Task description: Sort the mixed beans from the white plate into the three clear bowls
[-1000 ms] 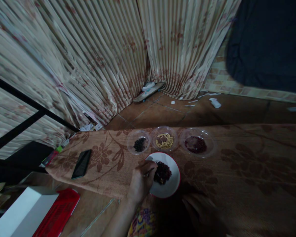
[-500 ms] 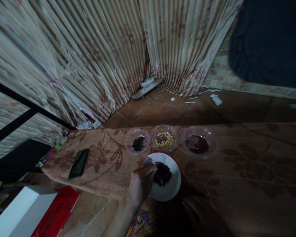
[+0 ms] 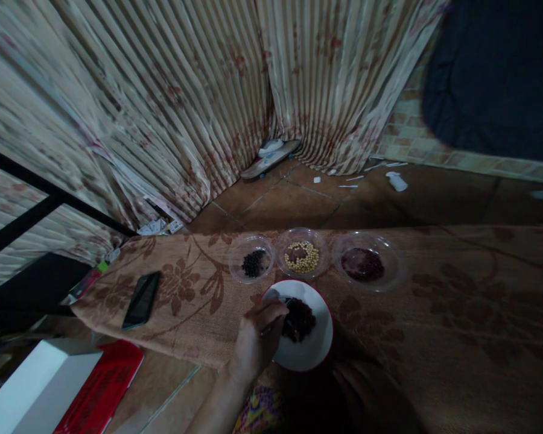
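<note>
My left hand (image 3: 260,331) is closed in a pinch over the left side of a white bowl (image 3: 319,349) with a red rim. A thin metal tool, seemingly tweezers (image 3: 286,298), shows between its fingers. Dark red and black beans (image 3: 300,319) lie heaped in the bowl, with a few paler ones among them. In deep shadow at the bowl's lower right, my right hand (image 3: 359,383) rests with its fingers stretched out, holding nothing visible. Behind the bowl stand three clear plastic dishes: one with black beans (image 3: 253,263), one with yellow soybeans (image 3: 301,258) and one with red beans (image 3: 362,264).
A brown floral cloth (image 3: 457,313) covers the table, and a phone (image 3: 141,299) lies on its left part. A white box (image 3: 40,380) and a red packet (image 3: 102,386) are at lower left. Beyond the table are a skateboard (image 3: 271,161), scattered white bits and striped curtains (image 3: 185,90).
The view has shifted very slightly. Both hands, the bowl and the dishes keep practically the same places, and the left hand's pinch looks the same.
</note>
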A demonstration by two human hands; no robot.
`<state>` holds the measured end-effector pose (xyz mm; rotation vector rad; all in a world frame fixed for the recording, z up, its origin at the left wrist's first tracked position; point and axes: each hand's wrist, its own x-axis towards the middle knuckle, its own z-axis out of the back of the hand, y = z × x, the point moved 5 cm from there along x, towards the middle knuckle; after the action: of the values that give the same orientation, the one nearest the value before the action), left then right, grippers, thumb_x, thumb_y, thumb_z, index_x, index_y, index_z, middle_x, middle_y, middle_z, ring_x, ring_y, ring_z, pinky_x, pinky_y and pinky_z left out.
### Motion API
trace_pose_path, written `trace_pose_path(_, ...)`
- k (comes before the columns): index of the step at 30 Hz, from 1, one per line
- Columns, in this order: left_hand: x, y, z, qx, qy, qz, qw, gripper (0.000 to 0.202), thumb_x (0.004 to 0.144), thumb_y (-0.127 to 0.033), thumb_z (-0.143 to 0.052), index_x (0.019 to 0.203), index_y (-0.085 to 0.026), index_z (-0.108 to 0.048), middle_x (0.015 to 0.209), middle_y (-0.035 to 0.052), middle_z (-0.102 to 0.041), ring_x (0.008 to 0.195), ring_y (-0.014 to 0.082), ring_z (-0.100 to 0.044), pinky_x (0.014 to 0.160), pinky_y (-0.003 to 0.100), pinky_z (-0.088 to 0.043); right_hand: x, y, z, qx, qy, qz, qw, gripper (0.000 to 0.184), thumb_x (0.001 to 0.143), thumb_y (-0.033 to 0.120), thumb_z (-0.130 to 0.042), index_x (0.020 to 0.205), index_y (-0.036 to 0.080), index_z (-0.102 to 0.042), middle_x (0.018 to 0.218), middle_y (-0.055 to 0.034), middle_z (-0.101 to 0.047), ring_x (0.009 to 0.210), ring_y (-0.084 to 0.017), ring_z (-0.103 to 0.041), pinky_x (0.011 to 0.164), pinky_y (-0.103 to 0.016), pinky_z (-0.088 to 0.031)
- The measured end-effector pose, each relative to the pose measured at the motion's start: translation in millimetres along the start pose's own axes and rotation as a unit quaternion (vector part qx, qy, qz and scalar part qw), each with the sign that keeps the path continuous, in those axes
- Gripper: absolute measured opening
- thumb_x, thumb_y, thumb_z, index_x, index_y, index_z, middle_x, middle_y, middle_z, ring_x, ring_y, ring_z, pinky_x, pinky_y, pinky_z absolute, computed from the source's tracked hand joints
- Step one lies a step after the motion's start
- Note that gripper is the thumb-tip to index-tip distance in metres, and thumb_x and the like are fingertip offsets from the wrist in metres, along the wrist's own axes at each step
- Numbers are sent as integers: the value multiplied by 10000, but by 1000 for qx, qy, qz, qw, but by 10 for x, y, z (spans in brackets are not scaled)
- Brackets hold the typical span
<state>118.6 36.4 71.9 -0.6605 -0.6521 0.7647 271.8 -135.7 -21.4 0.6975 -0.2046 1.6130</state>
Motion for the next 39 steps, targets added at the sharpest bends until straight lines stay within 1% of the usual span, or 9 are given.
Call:
trace_pose_path(3, -1, -10, -3, 0, 8, 2, 1000, 153, 906, -126, -562, 899, -197, -698, 976, 64, -728, 884, 150, -706, 792, 221, -562, -7, 4, -9, -10, 11, 14, 1000, 344, 961, 173, -385, 1011, 243, -719, 956, -19, -751, 839, -145, -685, 813, -281, -451)
trace_pose_path(6, -2, -15, -6, -1, 12, 4, 1000, 151, 907, -133, -567, 911, -199, -702, 982, 65, -728, 892, 153, -706, 796, 225, -566, 22, 9, 16, -10, 1, 8, 1000, 349, 955, 154, -383, 1007, 241, -717, 953, -19, -753, 837, -145, -684, 812, -286, -446)
trace_pose_path(11, 0, -12, -2, 7, 0, -1, 1000, 153, 898, -122, -570, 893, -197, -703, 953, 58, -731, 874, 149, -708, 786, 219, -563, 105, 35, 91, 4, -26, 2, 1000, 380, 968, 148, -348, 957, 227, -719, 904, -26, -751, 810, -136, -675, 804, -276, -434)
trace_pose_path(18, -12, 4, -6, 7, -11, 1, 1000, 151, 896, -119, -575, 896, -197, -705, 956, 55, -735, 874, 146, -707, 791, 217, -554, 110, 50, 110, 3, -27, 17, 999, 379, 970, 134, -345, 971, 223, -713, 924, -25, -748, 834, -138, -664, 829, -281, -425)
trace_pose_path(25, -18, -1, -11, 8, 9, 11, 1000, 163, 909, -136, -550, 882, -197, -698, 947, 64, -727, 872, 153, -700, 782, 220, -550, 168, 88, 127, 2, -29, 14, 999, 384, 968, 126, -337, 953, 208, -712, 913, -33, -749, 815, -141, -666, 819, -292, -428)
trace_pose_path(28, -23, -20, -4, 10, 12, 4, 1000, 162, 911, -133, -545, 899, -198, -693, 949, 62, -722, 873, 151, -695, 778, 218, -549, 142, 66, 111, 2, -36, 13, 999, 400, 964, 111, -327, 955, 220, -711, 918, -21, -752, 815, -134, -671, 814, -283, -434)
trace_pose_path(32, -29, -16, -7, 13, 11, 2, 1000, 159, 907, -133, -546, 865, -197, -685, 933, 61, -720, 865, 154, -694, 764, 224, -548, 60, 27, 37, -2, -31, 35, 999, 358, 929, 118, -391, 984, 252, -718, 940, -8, -757, 829, -130, -682, 796, -259, -460)
trace_pose_path(35, -32, -4, -10, 8, 1, 2, 1000, 152, 907, -140, -551, 876, -199, -688, 932, 59, -722, 864, 154, -696, 776, 230, -550, 19, 5, -9, 11, -29, 13, 999, 345, 908, 150, -419, 971, 281, -732, 921, -9, -756, 803, -144, -691, 763, -262, -492)
trace_pose_path(39, -34, 0, -15, 2, -3, 11, 1000, 144, 907, -151, -558, 854, -197, -684, 932, 59, -722, 868, 154, -699, 779, 225, -552, -4, 46, -40, 20, -20, -12, 1000, 349, 885, 164, -434, 969, 305, -742, 897, -20, -756, 798, -181, -697, 755, -306, -522)
